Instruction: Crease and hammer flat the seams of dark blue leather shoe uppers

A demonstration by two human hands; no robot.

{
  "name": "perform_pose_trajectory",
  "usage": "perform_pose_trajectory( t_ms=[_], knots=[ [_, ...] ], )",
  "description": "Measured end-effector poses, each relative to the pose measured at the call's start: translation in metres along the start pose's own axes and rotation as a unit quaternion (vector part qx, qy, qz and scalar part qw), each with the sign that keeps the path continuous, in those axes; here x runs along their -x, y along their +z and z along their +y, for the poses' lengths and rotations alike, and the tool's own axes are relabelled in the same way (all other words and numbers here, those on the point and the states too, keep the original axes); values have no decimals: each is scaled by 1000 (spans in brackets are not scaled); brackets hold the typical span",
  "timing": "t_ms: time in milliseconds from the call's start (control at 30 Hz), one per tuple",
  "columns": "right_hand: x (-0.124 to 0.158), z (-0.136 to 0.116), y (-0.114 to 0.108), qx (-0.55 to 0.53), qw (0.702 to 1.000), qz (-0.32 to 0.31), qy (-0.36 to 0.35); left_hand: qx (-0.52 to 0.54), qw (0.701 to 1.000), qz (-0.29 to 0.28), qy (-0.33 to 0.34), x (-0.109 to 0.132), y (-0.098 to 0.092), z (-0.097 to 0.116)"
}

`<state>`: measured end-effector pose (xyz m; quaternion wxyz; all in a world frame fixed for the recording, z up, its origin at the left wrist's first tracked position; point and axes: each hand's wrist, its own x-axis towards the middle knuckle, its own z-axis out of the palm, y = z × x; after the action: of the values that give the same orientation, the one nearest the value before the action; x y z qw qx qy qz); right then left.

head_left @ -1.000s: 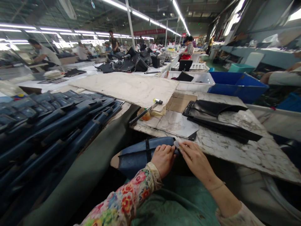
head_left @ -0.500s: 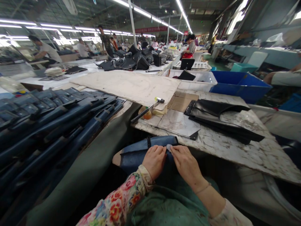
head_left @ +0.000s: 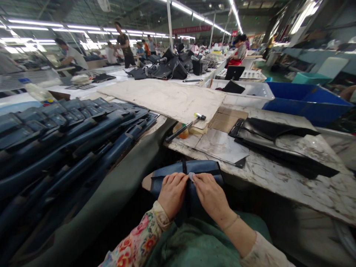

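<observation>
A folded dark blue leather piece [head_left: 200, 168] with a thin black strap across it lies on my lap against the table's front edge. My left hand [head_left: 172, 193] rests on its near edge with the fingers curled down onto the leather. My right hand [head_left: 211, 196] lies beside it, thumb and fingertips pinching a small pale grey object [head_left: 191, 176] against the leather, right where the two hands meet. A flowered sleeve covers my left arm, and a green apron [head_left: 200, 241] lies under the piece.
Rows of several stacked dark blue leather pieces [head_left: 63, 141] fill the left. A hammer [head_left: 185, 128] lies by a pale board [head_left: 169, 98]. Black leather pieces [head_left: 275, 139] sit on the stained worktable [head_left: 292, 174]. A blue bin [head_left: 306, 100] stands beyond; other people work further back.
Both hands have slid together to the left along the blue piece's edge, keeping the small pale object between them. The camera has turned slightly left.
</observation>
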<state>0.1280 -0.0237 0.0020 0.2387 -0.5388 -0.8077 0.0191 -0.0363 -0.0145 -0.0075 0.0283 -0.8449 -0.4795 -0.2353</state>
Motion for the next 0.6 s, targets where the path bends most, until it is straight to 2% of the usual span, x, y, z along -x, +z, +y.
perform_pose_trajectory(
  t_ms=[200, 600],
  knots=[
    [1, 9, -6, -68, 997, -44, 20, -10, 999, 31, 1, 22, 6, -4],
    [-14, 27, -12, -237, 961, -133, 42, -36, 999, 14, 6, 34, 4, 1]
  ],
)
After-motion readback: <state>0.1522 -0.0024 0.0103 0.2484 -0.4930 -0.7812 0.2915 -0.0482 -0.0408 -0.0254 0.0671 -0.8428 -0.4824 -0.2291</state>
